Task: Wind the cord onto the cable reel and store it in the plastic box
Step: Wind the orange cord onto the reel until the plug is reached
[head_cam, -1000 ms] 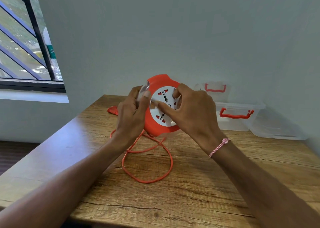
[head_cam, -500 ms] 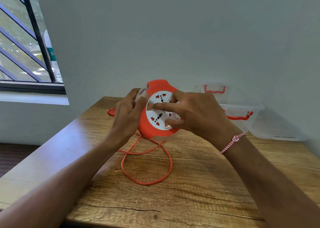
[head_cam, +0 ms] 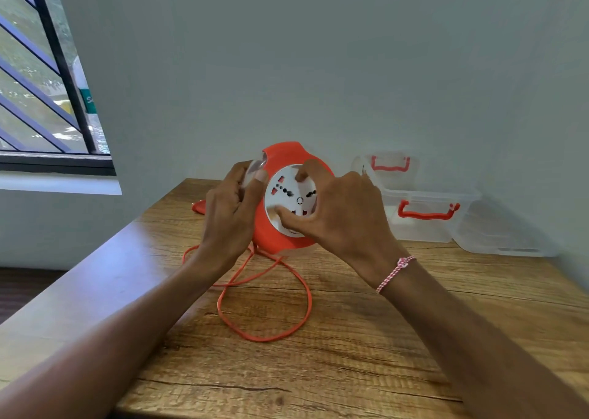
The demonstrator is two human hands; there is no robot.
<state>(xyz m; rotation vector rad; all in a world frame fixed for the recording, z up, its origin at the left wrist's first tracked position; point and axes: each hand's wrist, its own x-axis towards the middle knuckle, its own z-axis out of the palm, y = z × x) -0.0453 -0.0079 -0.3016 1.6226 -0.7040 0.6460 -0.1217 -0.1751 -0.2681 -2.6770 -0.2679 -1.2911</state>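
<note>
An orange cable reel [head_cam: 271, 230] with a white socket face is held upright above the wooden table [head_cam: 366, 339]. My left hand [head_cam: 228, 214] grips its left rim and clear back part. My right hand [head_cam: 341, 211] has thumb and fingers pressed on the white socket disc [head_cam: 287, 192]. A loose orange cord [head_cam: 264, 307] hangs from the reel and lies in a loop on the table; its orange plug [head_cam: 198, 207] shows behind my left hand. The clear plastic box [head_cam: 427, 224] with an orange handle stands at the back right.
The box's clear lid [head_cam: 390, 166] with an orange handle leans against the wall behind it. Another clear lid or tray [head_cam: 506, 237] lies flat to the right of the box. A barred window [head_cam: 44, 83] is at left. The table's left edge drops to the floor.
My right hand has turned on the white socket disc, which has rotated. The cord loop on the table has shifted slightly. My left hand keeps its grip.
</note>
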